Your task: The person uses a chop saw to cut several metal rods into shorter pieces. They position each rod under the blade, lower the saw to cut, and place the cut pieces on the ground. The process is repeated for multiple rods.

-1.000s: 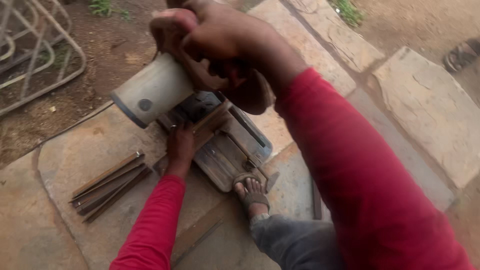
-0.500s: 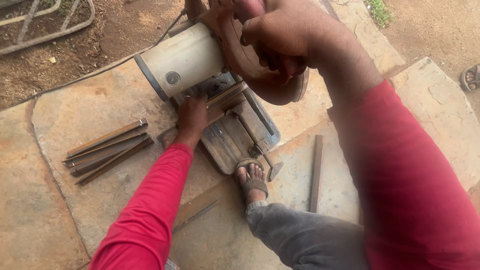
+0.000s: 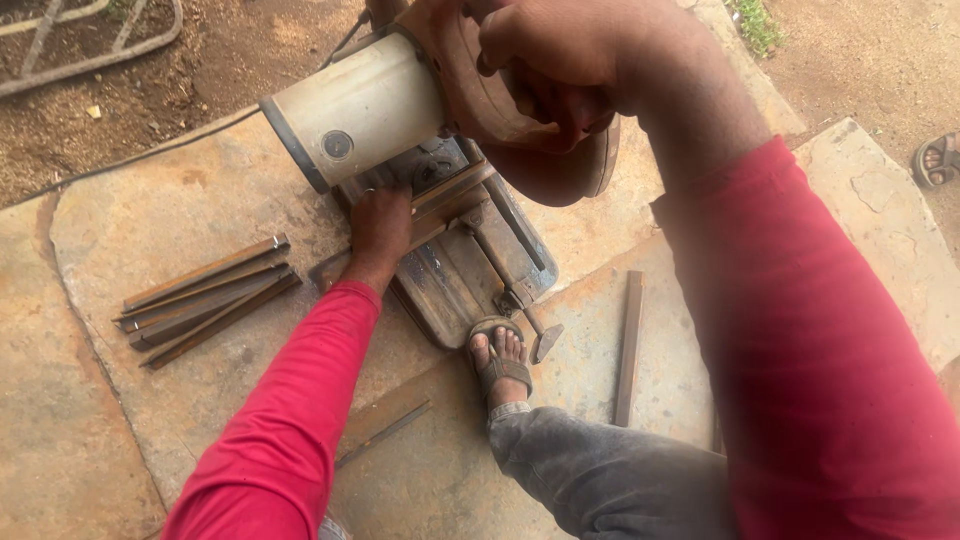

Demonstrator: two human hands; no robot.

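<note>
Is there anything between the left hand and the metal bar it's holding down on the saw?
Nothing visible. The left hand rests directly on the metal bar lying across the saw base, beneath the saw's motor. The right hand grips the saw's handle above, clear of the bar.

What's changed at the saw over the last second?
Little. The view has swung right, so the pile of cut bars now sits further left and a single bar shows beside the foot. The right hand still grips the chop saw handle; the left hand still presses the workpiece.
</note>
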